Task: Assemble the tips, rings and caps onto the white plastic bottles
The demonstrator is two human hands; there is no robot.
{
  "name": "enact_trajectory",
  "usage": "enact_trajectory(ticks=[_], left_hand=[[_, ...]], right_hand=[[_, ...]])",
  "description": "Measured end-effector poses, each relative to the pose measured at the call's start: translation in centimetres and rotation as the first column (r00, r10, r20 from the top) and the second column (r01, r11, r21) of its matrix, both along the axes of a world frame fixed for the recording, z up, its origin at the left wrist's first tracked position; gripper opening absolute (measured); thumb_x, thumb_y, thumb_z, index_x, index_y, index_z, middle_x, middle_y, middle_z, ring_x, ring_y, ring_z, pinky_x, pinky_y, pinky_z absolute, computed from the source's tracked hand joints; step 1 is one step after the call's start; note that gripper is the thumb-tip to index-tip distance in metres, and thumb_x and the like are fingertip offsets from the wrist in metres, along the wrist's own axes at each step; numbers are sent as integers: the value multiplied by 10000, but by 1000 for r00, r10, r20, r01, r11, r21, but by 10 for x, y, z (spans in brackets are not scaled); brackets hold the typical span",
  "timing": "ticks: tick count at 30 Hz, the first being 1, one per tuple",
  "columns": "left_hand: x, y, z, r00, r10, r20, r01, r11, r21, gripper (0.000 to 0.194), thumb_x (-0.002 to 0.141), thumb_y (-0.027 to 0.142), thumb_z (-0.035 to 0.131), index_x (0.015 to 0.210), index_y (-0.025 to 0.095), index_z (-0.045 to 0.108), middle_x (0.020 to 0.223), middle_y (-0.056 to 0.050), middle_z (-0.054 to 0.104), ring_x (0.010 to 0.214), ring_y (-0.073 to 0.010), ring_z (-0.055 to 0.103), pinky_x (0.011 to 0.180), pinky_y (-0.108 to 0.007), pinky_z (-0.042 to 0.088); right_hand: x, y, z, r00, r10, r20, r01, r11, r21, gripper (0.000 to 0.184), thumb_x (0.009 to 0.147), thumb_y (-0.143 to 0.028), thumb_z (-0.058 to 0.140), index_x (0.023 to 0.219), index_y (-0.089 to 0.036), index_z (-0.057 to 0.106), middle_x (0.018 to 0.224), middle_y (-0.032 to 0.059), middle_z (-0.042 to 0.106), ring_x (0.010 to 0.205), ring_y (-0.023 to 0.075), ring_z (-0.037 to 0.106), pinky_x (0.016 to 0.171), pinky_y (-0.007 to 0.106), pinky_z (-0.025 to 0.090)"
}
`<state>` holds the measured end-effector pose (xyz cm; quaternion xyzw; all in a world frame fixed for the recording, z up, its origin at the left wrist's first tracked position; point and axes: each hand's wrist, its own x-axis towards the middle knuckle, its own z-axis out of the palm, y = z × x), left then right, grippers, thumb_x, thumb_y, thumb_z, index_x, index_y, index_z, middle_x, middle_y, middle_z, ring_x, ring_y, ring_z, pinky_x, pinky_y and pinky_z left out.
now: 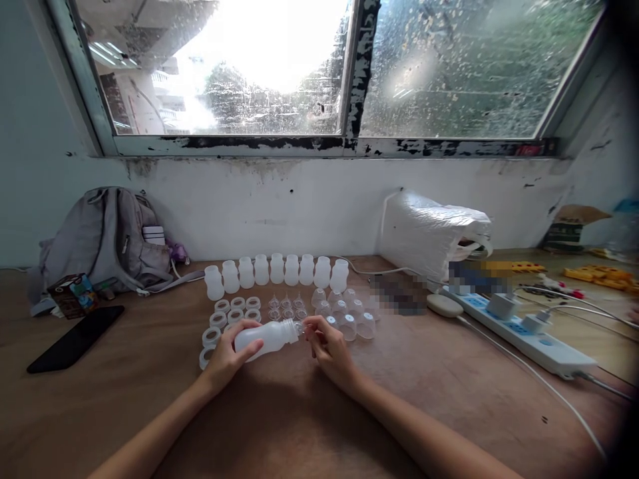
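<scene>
My left hand [227, 352] is wrapped round a frosted white baby bottle [267, 338], tilted on its side with its threaded neck pointing right. At that neck, the fingers of my right hand [327, 346] pinch a clear bottle nipple [299, 327]; whether it is seated in the opening I cannot tell. Behind my hands lie several more clear nipples [287, 305]. White screw rings [218, 319] are set out in rows at the left, partly covered by my left hand. Clear domed caps [348, 326] stand to the right, and a row of frosted bottles [277, 269] lines the back.
At the left are a grey backpack [107, 233], a small carton [74, 296] and a black phone [74, 339]. A silvery-white bag [429, 233] leans by the wall. A power strip [519, 336] with plugs and cables, plus a round white charger [444, 305], occupies the right side.
</scene>
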<state>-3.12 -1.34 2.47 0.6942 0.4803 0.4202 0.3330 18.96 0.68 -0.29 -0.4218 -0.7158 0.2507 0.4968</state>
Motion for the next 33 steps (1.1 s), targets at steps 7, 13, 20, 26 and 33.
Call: enact_trajectory(ticks=[7, 13, 20, 26, 33], left_hand=[[0, -1, 2, 997, -33, 71, 35, 999, -23, 257, 743, 390, 508, 894, 184, 537, 848, -15, 545, 741, -157, 504, 624, -211, 381], [-1, -1, 2, 993, -45, 108, 50, 998, -47, 245, 734, 388, 519, 859, 179, 540, 802, -8, 537, 711, -146, 484, 607, -205, 366], [1, -1, 3, 989, -27, 147, 41, 995, -91, 269, 720, 402, 514, 853, 170, 542, 787, -15, 531, 697, -150, 474, 588, -209, 363], [2, -2, 2, 978, -5, 211, 39, 987, -158, 283, 722, 416, 494, 852, 167, 531, 753, -10, 517, 661, -139, 467, 550, -201, 355], [1, -3, 3, 966, -1, 257, 55, 978, -202, 276, 717, 425, 497, 813, 170, 536, 695, 15, 513, 609, -118, 450, 512, -187, 324]], right_hand=[[1, -2, 3, 999, 49, 18, -49, 999, 1, 122, 820, -289, 416, 833, -193, 489, 625, -21, 464, 457, 72, 418, 425, 184, 344], [3, -2, 6, 996, 83, 42, -83, 997, -8, 118, 815, -292, 429, 789, -189, 480, 602, -29, 447, 455, 70, 415, 420, 179, 333], [3, -2, 5, 997, 72, 40, -72, 997, 9, 124, 829, -290, 414, 817, -186, 480, 612, -25, 451, 455, 65, 414, 407, 171, 326], [4, -2, 2, 998, 55, 43, -57, 998, 39, 157, 834, -303, 408, 869, -186, 506, 607, -22, 437, 454, 69, 405, 403, 177, 333], [4, 0, 1, 995, 19, 96, -31, 991, 128, 195, 828, -299, 426, 894, -176, 562, 612, 2, 501, 457, 81, 415, 433, 199, 350]])
